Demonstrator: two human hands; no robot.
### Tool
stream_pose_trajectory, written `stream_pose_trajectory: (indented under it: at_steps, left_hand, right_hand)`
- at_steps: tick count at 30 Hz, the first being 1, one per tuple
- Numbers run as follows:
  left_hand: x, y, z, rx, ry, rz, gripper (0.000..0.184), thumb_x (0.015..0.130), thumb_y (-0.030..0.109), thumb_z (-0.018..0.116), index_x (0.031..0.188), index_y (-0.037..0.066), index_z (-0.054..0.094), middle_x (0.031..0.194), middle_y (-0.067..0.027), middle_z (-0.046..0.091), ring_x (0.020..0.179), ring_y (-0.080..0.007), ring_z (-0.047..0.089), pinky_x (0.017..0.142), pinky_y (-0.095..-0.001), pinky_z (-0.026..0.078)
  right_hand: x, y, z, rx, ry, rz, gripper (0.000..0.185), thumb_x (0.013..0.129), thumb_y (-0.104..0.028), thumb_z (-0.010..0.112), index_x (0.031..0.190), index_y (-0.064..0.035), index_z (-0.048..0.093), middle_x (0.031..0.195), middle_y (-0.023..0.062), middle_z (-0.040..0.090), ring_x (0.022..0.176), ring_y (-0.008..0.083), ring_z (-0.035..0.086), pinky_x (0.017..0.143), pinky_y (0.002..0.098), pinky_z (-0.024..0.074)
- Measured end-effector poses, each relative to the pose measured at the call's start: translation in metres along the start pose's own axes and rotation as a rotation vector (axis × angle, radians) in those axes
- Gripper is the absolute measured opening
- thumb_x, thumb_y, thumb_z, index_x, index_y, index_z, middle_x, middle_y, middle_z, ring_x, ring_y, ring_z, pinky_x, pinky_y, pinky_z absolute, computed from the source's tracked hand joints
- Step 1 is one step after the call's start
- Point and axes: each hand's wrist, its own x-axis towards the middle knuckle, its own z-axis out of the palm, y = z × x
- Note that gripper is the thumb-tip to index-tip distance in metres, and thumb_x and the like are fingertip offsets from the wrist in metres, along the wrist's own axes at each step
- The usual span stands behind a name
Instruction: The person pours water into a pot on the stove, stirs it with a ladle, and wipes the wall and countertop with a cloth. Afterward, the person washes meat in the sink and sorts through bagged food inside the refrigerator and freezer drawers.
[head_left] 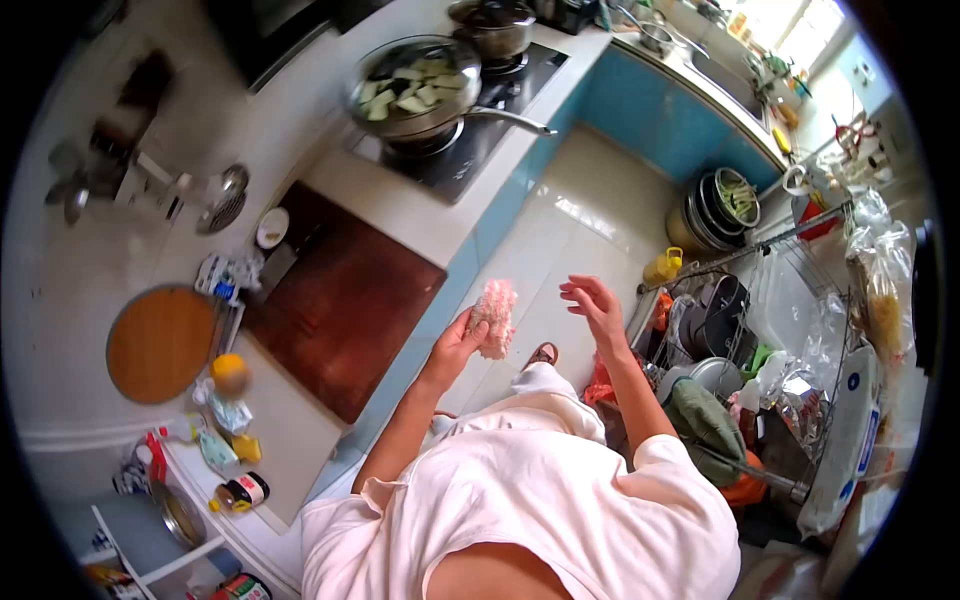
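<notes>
Pink-and-white bundle (496, 322), mid-frame, already pinched in the left hand (456, 346); right hand (598, 312) apart, fingers loosely spread; cut pieces (422, 90) already in the pan (412, 124), upper centre.

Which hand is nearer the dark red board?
Left. The left hand, holding a pink cloth or sponge, is off the front edge of the board; the right hand is farther out, over the floor.

Daylight from the window (812, 35) glares white at upper right and gleams on the floor (610, 190); fisheye distortion bends the black-rimmed edges; hanging utensils (75, 195) look blurred.
</notes>
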Motion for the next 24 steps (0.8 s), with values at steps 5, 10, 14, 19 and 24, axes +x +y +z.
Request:
stream_pose_trajectory:
  at_steps: [5,10,14,19,24]
  left_hand:
    - [0.114,-0.016,0.075,-0.117,-0.029,-0.129,0.036,0.096,0.025,0.039,0.125,0.003,0.040,0.110,-0.0151,0.058,0.099,-0.0247,0.059,0.087,-0.0360,0.046]
    - [0.216,-0.036,0.144,-0.157,-0.196,-0.265,0.036,0.097,0.025,0.039,0.124,0.002,0.042,0.110,-0.0134,0.059,0.099,-0.0223,0.059,0.086,-0.0348,0.046]
    - [0.295,-0.038,0.190,-0.049,-0.322,-0.354,0.036,0.095,0.025,0.045,0.121,0.001,0.045,0.107,-0.0090,0.059,0.096,-0.0162,0.058,0.085,-0.0301,0.046]
    - [0.408,-0.047,0.226,0.041,-0.407,-0.376,0.035,0.093,0.024,0.050,0.119,0.000,0.047,0.108,-0.0057,0.058,0.095,-0.0117,0.056,0.084,-0.0263,0.044]
    - [0.558,-0.041,0.252,0.110,-0.457,-0.380,0.040,0.088,0.020,0.058,0.120,0.001,0.044,0.110,-0.0058,0.057,0.097,-0.0116,0.055,0.085,-0.0261,0.044]
  right_hand:
    - [0.035,-0.002,-0.126,-0.018,0.089,-0.010,0.023,0.089,-0.008,0.053,0.111,-0.0019,0.056,0.098,0.0074,0.064,0.086,0.0137,0.061,0.070,0.0236,0.0482]
    - [0.062,-0.043,-0.183,-0.448,0.078,-0.297,0.040,0.078,0.002,0.062,0.116,-0.0085,0.055,0.116,0.0083,0.054,0.085,0.0179,0.061,0.069,0.0262,0.0505]
    - [0.105,-0.064,-0.227,-0.364,0.097,-0.281,0.040,0.077,0.004,0.061,0.115,-0.0063,0.055,0.115,0.0094,0.055,0.083,0.0172,0.060,0.069,0.0264,0.0499]
    - [0.179,-0.064,-0.297,-0.354,0.171,-0.289,0.023,0.078,0.003,0.060,0.101,-0.0018,0.062,0.089,0.0078,0.061,0.071,0.0129,0.056,0.064,0.0255,0.0463]
    - [0.276,-0.103,-0.377,-0.473,0.328,-0.279,0.010,0.079,-0.005,0.062,0.088,-0.0003,0.064,0.074,0.0072,0.057,0.062,0.0148,0.052,0.058,0.0258,0.0435]
